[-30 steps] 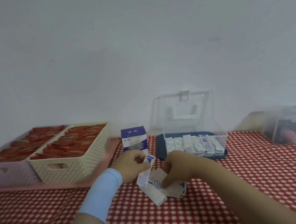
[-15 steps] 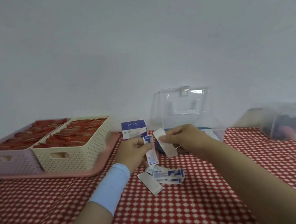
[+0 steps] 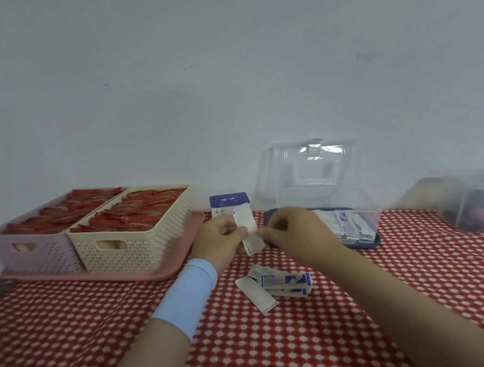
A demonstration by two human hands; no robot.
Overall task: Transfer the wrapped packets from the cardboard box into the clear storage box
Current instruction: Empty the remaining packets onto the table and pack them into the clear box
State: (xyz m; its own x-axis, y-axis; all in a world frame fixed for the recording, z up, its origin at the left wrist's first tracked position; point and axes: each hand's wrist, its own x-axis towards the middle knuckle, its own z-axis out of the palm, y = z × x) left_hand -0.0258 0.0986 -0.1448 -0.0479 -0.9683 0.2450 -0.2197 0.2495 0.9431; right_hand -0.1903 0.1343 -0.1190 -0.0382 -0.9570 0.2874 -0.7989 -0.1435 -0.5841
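A small blue-and-white cardboard box stands upright at the back of the table. Right of it sits the clear storage box with its lid raised, several wrapped packets standing inside. My left hand and my right hand together pinch white wrapped packets held upright above the table, in front of the cardboard box. A loose pile of packets lies on the cloth below my hands.
Two perforated baskets, cream and lilac, full of red sachets stand on a pink tray at left. Another clear bin sits at far right. A red-and-white checked cloth covers the table.
Both hands rose from the pile with packets. The packets held separately in each hand have come together between both hands.
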